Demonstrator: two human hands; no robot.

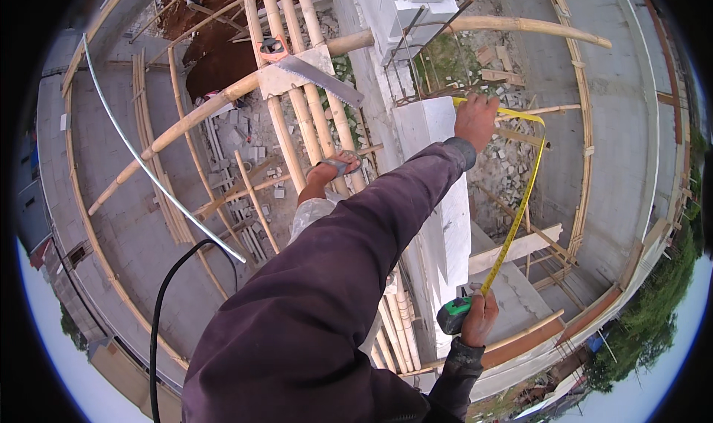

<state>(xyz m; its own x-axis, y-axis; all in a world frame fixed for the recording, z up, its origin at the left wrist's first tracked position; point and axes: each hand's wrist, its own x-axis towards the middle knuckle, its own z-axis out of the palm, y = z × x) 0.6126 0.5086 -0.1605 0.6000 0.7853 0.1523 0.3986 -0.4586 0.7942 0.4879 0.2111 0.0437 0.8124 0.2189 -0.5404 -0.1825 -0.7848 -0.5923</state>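
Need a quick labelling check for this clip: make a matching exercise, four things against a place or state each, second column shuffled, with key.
Column 1
1. saw
2. left hand
3. tape measure case
4. foot

Column 2
A. green and black, held in the right hand
B. planted on the bamboo poles
C. lying on a pale board
D. gripping the yellow tape, away from its case

Pairs: 1-C, 2-D, 3-A, 4-B
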